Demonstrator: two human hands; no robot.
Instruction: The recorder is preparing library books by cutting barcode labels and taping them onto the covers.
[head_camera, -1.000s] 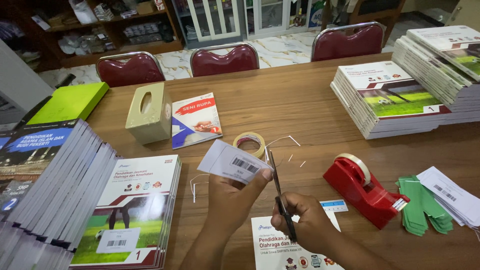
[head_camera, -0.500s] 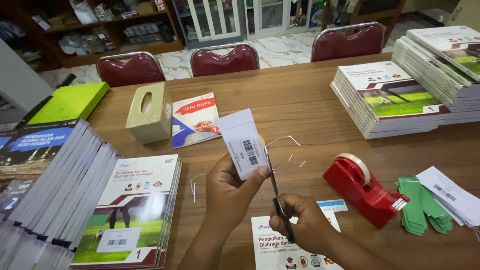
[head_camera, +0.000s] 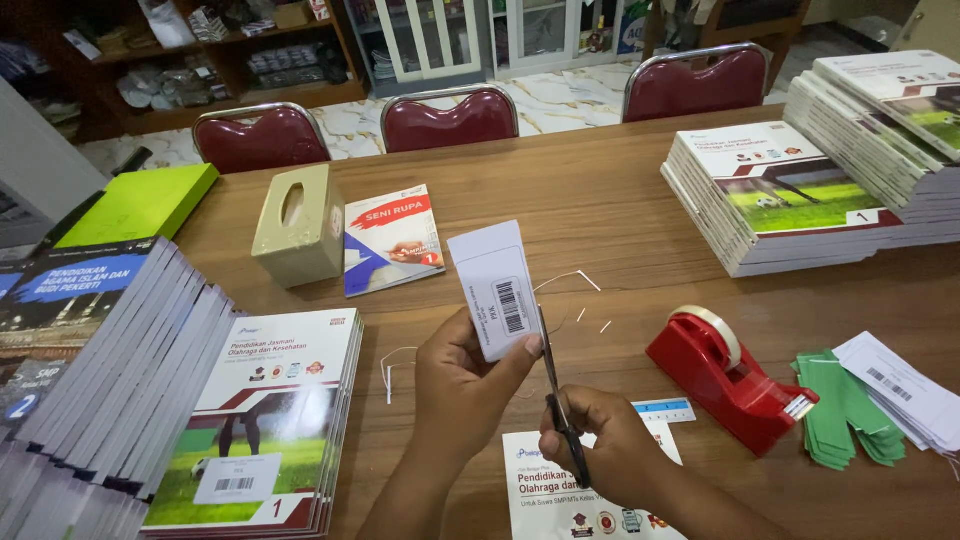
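brown wooden worktop (head_camera: 620, 210). beyond its far edge, three maroon padded chairs (head_camera: 450, 118) with metal frames. behind the chairs, pale marbled tile floor (head_camera: 570, 95), a dark wooden shelf unit (head_camera: 200, 60) and a white glazed cabinet (head_camera: 460, 35). even lighting.

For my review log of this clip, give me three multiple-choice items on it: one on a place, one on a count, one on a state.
1. Where does the red tape dispenser stand?
A. to the right of the hands
B. on the green folder
C. on a chair

2. How many chair backs show behind the table?
A. one
B. three
C. five

3. How does the left hand hold the white barcode label?
A. flat on the table
B. crumpled in a fist
C. raised upright against the scissors

Answers: 1 A, it sits on the wood right of the right hand. 2 B, three dark red backs line the far edge. 3 C, the label stands above the fingers beside the blades.
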